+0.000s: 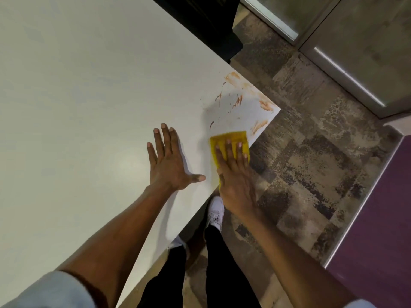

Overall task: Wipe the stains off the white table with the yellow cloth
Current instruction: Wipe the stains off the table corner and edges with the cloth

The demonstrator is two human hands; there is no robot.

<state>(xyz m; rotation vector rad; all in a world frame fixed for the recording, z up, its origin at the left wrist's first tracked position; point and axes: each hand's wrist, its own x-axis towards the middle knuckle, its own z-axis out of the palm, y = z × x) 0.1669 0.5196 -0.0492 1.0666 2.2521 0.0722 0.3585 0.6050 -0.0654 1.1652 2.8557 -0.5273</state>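
My right hand point(235, 176) presses flat, fingers spread, on the yellow cloth point(229, 141); orange stains point(238, 101) lie just beyond my fingertips. My left hand point(169, 165) rests open beside it. The white table point(89, 85) edge runs right under my palm, bare surface leftward.

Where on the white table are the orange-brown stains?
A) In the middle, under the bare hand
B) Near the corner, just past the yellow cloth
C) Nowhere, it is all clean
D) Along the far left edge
B: the stains streak the white table at its corner, just beyond the yellow cloth pressed flat under the right hand.
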